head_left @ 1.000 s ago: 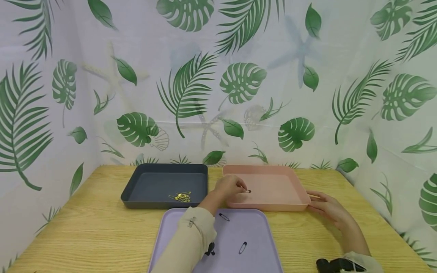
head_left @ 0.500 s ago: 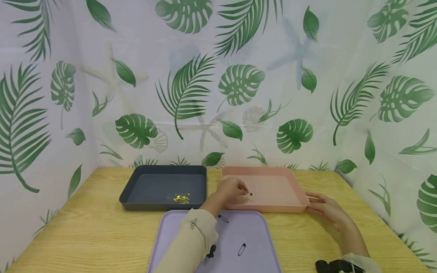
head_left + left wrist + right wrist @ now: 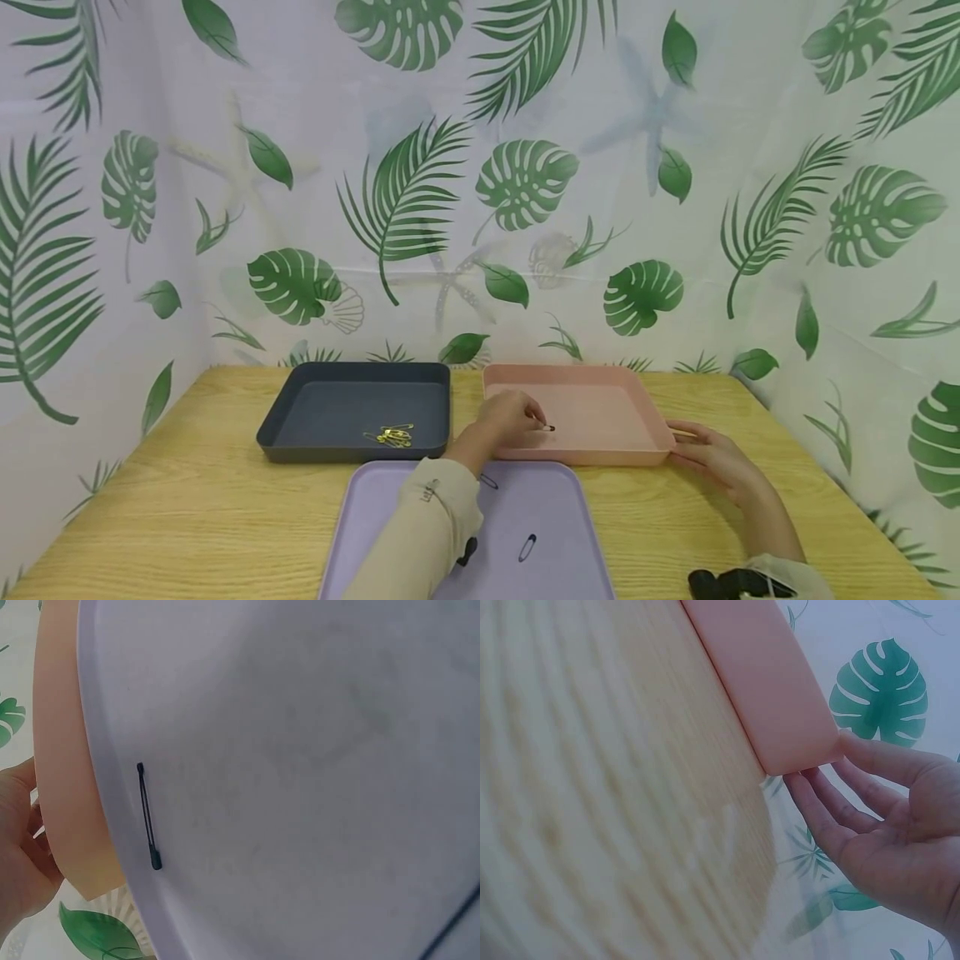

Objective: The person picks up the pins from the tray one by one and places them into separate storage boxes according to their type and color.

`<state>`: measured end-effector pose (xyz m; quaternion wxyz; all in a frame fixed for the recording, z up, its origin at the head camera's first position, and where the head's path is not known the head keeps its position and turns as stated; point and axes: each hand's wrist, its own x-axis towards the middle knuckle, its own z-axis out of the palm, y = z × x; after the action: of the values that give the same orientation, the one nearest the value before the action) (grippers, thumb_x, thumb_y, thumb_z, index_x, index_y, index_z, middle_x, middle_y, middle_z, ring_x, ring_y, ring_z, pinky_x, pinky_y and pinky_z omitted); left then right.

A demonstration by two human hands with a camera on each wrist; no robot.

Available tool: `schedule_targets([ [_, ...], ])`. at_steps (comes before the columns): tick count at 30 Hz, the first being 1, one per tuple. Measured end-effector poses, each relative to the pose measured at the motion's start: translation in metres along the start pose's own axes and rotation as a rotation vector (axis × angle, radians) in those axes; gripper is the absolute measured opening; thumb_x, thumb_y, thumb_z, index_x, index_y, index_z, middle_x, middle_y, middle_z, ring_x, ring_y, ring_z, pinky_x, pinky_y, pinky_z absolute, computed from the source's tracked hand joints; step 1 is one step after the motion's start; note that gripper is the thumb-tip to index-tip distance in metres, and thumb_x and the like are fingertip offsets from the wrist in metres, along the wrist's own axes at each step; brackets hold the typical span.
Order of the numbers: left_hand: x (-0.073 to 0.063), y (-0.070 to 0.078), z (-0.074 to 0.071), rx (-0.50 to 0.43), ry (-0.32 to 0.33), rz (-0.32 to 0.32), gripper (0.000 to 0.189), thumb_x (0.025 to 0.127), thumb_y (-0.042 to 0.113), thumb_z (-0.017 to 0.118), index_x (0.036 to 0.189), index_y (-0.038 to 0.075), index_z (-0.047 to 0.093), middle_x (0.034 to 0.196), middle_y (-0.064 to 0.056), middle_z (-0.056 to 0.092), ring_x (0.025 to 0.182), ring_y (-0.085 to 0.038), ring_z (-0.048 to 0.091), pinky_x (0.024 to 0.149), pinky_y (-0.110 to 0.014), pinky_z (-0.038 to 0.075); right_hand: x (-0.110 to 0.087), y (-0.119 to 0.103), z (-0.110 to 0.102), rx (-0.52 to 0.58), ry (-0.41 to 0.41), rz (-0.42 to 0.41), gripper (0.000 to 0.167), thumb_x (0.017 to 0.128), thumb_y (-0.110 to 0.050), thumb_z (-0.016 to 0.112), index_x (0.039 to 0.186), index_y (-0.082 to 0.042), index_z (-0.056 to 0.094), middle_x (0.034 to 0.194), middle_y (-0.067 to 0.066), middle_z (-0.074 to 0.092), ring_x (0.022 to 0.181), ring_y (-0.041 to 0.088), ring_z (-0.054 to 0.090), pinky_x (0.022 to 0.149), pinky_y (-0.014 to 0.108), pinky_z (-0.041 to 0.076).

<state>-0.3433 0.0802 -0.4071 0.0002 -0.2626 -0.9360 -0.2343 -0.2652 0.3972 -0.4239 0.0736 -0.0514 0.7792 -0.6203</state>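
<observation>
My left hand point(image 3: 510, 417) reaches over the near wall of the pink tray point(image 3: 600, 400) and pinches a black safety pin point(image 3: 550, 428) low above its floor; the fingers cover part of the pin. Fingertips of my right hand point(image 3: 716, 461) rest against the tray's near right corner, fingers fairly straight, as the right wrist view shows. On the purple tray point(image 3: 555, 500) lie two more black safety pins: one point(image 3: 148, 817) close to the far edge, partly behind my left sleeve in the head view, and another point(image 3: 527, 547) nearer me.
A dark blue tray point(image 3: 322, 408) stands left of the pink one, with a small pile of gold safety pins point(image 3: 393, 435) in its near right part. All three trays are on a wooden table point(image 3: 172, 500). A leaf-patterned cloth point(image 3: 420, 317) encloses the back and sides.
The left hand and its pin have come slightly lower in the pink tray, barely moving over the last half second. My right hand keeps its place at the corner. The head view has shifted slightly.
</observation>
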Motion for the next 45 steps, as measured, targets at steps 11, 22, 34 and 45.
schedule_targets([
  [11, -0.005, -0.001, -0.002, 0.020, 0.034, 0.005, 0.010, 0.085, 0.018, 0.066, 0.089, 0.022, 0.075, 0.081, 0.011, 0.062, 0.075, -0.006, 0.055, 0.062, -0.020, 0.044, 0.000, -0.002, 0.002, 0.011, 0.020, 0.009, 0.055, 0.096, -0.006, 0.047, 0.138, 0.014, 0.019, 0.136, 0.035, 0.028, 0.103, 0.011, 0.055, 0.090, 0.033, 0.045],
  [22, -0.015, -0.003, -0.019, -0.110, 0.023, 0.086, 0.009, 0.084, 0.021, 0.069, 0.090, 0.018, 0.075, 0.081, 0.011, 0.062, 0.076, -0.006, 0.054, 0.062, -0.020, 0.045, -0.001, -0.001, 0.000, 0.042, 0.017, 0.024, 0.057, 0.095, -0.006, 0.049, 0.139, 0.014, 0.019, 0.136, 0.033, 0.031, 0.104, 0.013, 0.055, 0.090, 0.032, 0.045],
  [34, -0.069, -0.022, -0.055, -0.278, -0.016, 0.196, 0.009, 0.083, 0.018, 0.070, 0.091, 0.015, 0.074, 0.089, 0.009, 0.064, 0.068, -0.008, 0.051, 0.056, -0.023, 0.045, -0.002, -0.002, 0.000, 0.041, 0.017, 0.025, 0.056, 0.096, -0.007, 0.048, 0.139, 0.014, 0.018, 0.136, 0.033, 0.031, 0.104, 0.013, 0.055, 0.091, 0.033, 0.044],
  [45, -0.133, -0.066, -0.072, -0.430, -0.045, 0.270, 0.014, 0.080, 0.021, 0.073, 0.093, 0.015, 0.073, 0.083, 0.009, 0.061, 0.071, -0.010, 0.052, 0.061, -0.025, 0.046, -0.001, 0.003, -0.003, 0.069, -0.001, 0.001, 0.057, 0.095, -0.005, 0.049, 0.139, 0.014, 0.018, 0.134, 0.031, 0.034, 0.103, 0.013, 0.056, 0.091, 0.032, 0.044],
])
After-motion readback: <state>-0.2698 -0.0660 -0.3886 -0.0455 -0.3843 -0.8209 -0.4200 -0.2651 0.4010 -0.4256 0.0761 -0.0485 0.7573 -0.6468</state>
